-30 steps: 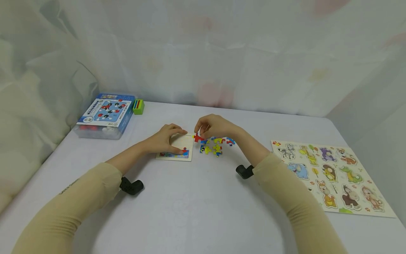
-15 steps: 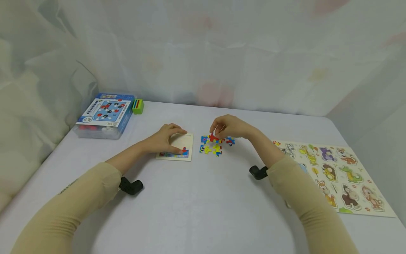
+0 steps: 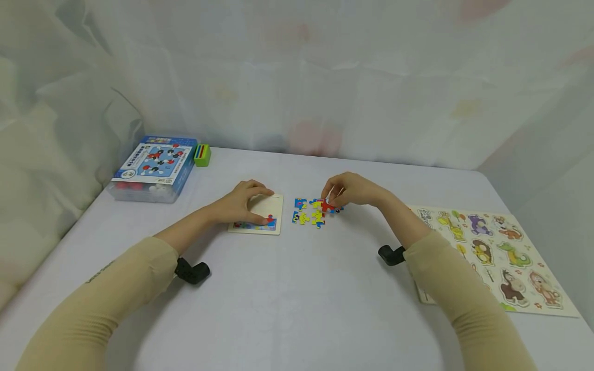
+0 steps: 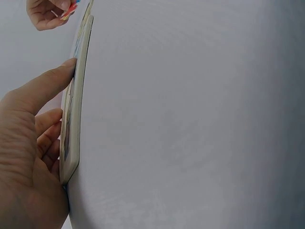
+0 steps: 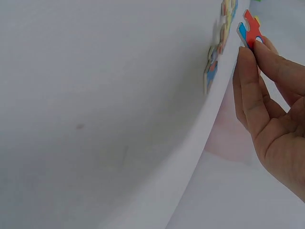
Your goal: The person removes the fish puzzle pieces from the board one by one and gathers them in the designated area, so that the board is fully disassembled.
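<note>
A small square puzzle board (image 3: pixel 278 210) lies on the table, its lower strip filled with coloured picture pieces. My left hand (image 3: pixel 238 204) spans and holds it; in the left wrist view the thumb (image 4: pixel 64 74) presses its face and the fingers curl by the edge. To the right, my right hand (image 3: pixel 352 189) pinches a red and blue jigsaw piece (image 5: pixel 252 34) between thumb and fingertips, raised off the table in the right wrist view. Loose jigsaw pieces (image 3: pixel 301 218) in yellow, blue and red lie between board and right hand. The held piece overlaps some of them in the head view.
A large board of animal pictures (image 3: pixel 512 257) lies at the right, partly behind my right sleeve. At the back left stand a blue-lidded plastic box (image 3: pixel 158 167) and a small green block (image 3: pixel 202 156). A hanging cloth (image 3: pixel 325 77) backs the table.
My right hand has carried the red piece rightward, away from the board and over the loose pieces, and lowered slightly. My left hand and the puzzle board have stayed in place.
</note>
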Action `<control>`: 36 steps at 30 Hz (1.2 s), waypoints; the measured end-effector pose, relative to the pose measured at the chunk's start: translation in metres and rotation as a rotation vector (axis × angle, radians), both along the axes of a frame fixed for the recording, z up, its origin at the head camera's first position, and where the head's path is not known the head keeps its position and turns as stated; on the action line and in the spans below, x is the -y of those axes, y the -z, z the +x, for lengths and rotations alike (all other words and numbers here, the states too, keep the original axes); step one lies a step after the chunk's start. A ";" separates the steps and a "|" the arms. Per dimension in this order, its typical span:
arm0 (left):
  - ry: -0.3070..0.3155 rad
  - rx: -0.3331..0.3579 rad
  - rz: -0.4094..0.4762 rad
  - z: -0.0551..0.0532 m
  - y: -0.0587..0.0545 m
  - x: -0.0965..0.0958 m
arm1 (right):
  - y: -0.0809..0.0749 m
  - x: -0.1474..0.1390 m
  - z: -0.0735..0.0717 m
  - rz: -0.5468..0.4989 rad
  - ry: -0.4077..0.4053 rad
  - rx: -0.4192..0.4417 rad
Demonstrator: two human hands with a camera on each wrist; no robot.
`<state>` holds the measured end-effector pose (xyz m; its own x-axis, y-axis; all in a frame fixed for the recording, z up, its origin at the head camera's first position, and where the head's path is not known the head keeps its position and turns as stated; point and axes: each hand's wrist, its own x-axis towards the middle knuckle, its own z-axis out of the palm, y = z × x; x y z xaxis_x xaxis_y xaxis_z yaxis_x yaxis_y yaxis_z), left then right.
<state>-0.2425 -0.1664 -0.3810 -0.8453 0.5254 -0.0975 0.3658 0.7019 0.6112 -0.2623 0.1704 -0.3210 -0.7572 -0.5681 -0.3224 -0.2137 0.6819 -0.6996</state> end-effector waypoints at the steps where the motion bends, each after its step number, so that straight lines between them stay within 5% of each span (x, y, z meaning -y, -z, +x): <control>1: 0.000 0.000 0.000 0.000 0.000 0.000 | 0.001 -0.002 0.000 0.002 0.000 0.002; 18: 0.001 0.000 0.003 0.000 -0.001 -0.001 | 0.009 -0.018 0.004 0.063 -0.069 -0.003; 36: 0.006 -0.006 0.004 -0.001 0.001 0.000 | 0.012 -0.014 0.005 0.074 -0.012 0.034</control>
<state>-0.2437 -0.1667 -0.3824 -0.8429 0.5304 -0.0907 0.3730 0.6974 0.6120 -0.2571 0.1841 -0.3327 -0.7383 -0.5509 -0.3892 -0.1994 0.7295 -0.6543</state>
